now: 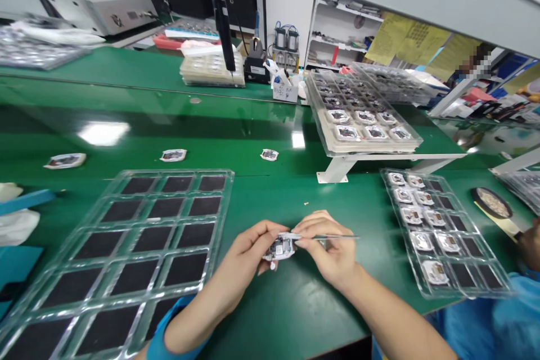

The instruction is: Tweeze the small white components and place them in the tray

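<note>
Holding | left hand (252, 247): device (280, 249) | right hand (333, 248): tool (346, 237), 1 end seemingly hidden

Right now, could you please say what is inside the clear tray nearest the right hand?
Inside the tray, nine white units and six dark pads are visible; whatever lies beneath the units is hidden.

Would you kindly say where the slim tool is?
The slim tool is in the right hand, below-right of the head view's centre, beside the white device in the left hand.
</note>
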{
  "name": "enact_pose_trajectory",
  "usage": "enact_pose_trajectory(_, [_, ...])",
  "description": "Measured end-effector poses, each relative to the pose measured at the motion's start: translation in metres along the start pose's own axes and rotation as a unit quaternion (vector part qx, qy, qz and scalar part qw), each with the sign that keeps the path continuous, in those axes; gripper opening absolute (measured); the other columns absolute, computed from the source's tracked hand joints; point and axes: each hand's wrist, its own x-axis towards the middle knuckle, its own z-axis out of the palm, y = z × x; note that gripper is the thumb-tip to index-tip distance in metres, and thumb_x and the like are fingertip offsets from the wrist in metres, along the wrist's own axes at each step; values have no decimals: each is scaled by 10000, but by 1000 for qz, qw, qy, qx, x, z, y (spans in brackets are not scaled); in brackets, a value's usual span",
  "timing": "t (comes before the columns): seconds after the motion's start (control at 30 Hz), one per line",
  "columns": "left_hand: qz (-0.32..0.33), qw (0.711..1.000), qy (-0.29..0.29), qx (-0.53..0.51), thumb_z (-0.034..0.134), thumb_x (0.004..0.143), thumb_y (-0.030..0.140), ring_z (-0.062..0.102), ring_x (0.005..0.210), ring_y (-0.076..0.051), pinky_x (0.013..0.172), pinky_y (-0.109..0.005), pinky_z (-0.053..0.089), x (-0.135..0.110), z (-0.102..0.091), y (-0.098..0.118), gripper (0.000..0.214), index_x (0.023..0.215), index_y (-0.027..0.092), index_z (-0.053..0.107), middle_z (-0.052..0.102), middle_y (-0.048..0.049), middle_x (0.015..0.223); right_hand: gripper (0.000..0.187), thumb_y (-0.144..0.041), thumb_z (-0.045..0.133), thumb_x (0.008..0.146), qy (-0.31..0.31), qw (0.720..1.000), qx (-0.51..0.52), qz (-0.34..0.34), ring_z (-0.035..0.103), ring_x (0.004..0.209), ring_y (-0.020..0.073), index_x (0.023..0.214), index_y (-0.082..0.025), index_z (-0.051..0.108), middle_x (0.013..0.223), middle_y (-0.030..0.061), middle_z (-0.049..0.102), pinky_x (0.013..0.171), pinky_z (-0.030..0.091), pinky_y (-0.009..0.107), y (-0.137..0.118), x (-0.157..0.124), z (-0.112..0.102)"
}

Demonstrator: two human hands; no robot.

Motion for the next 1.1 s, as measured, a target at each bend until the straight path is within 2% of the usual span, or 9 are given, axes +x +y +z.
enact_pose_trajectory(0.1, [0, 1000, -3, 17, 616, 781, 487, 431, 522, -108, 486, -214, 300, 0, 0, -1, 320, 826, 173, 657, 548, 42, 590, 32, -216, 720, 845, 15, 998, 22, 56, 730, 750, 216, 845, -248, 713, 795, 43, 781, 719, 579, 386, 0, -1, 1])
enact_pose_trajectory(0.23, [-5, 1000, -3, 22, 622, 770, 506, 432, 544, -108, 498, -210, 304, 0, 1, -1, 334, 821, 177, 651, 529, 46, 616, 48, -192, 707, 848, 16, 995, 39, 92, 742, 744, 198, 861, -237, 698, 805, 41, 773, 688, 598, 341, 0, -3, 1])
enact_pose_trajectory(0.5, [-21, 999, -7, 30, 661, 735, 532, 428, 592, -113, 521, -198, 334, 3, 2, 0, 349, 767, 185, 634, 503, 51, 639, 22, -213, 701, 849, -7, 994, 25, 105, 749, 746, 196, 841, -223, 683, 796, 41, 770, 692, 609, 320, 0, -2, 0])
enact_pose_trajectory(0.7, [-26, 999, -1, 31, 678, 732, 531, 430, 580, -110, 517, -191, 329, 1, 1, 1, 346, 752, 188, 639, 513, 50, 631, 90, -309, 687, 872, -35, 983, 75, 163, 737, 761, 185, 853, -225, 659, 830, 38, 761, 688, 604, 313, -1, 1, -2])
enact_pose_trajectory(0.93, [-31, 999, 0, 19, 684, 734, 543, 448, 580, -106, 523, -183, 336, 2, 0, -2, 357, 761, 189, 639, 569, 40, 643, 182, -389, 696, 859, -26, 972, 114, 206, 732, 790, 180, 863, -218, 636, 866, 45, 751, 709, 594, 311, 2, 0, -3])
enact_pose_trajectory(1.1, [-29, 999, -1, 17, 683, 742, 519, 442, 573, -104, 515, -184, 331, 1, 0, -2, 334, 764, 188, 644, 574, 39, 635, 150, -358, 702, 860, -14, 972, 129, 196, 738, 768, 178, 859, -225, 632, 852, 33, 753, 682, 594, 302, 6, -2, -1])
